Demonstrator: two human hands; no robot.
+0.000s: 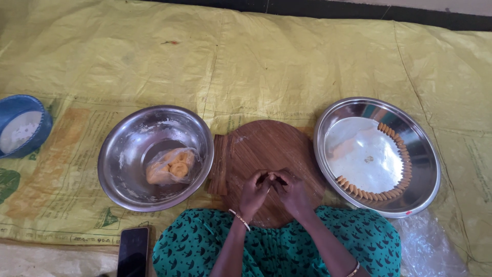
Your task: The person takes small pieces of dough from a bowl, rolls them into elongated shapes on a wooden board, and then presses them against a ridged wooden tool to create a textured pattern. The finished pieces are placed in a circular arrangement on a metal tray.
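My left hand (253,194) and my right hand (292,192) meet fingertip to fingertip over the near part of a round brown wooden board (271,146). The fingers of both are pinched together on something small that is hidden between them; what it is cannot be seen. A ridged wooden block (220,164) lies at the board's left edge. To the left, a steel bowl (128,149) holds orange dough in a clear plastic bag (170,165). To the right, a steel plate (428,169) carries a curved row of small ridged dough pieces (405,159) along its right and near rim.
A yellow plastic sheet (256,61) covers the floor. A blue bowl (20,128) with white powder sits at the far left. A dark phone (133,251) lies by my left knee. Crumpled clear plastic (430,246) lies near right. My lap wears green patterned cloth.
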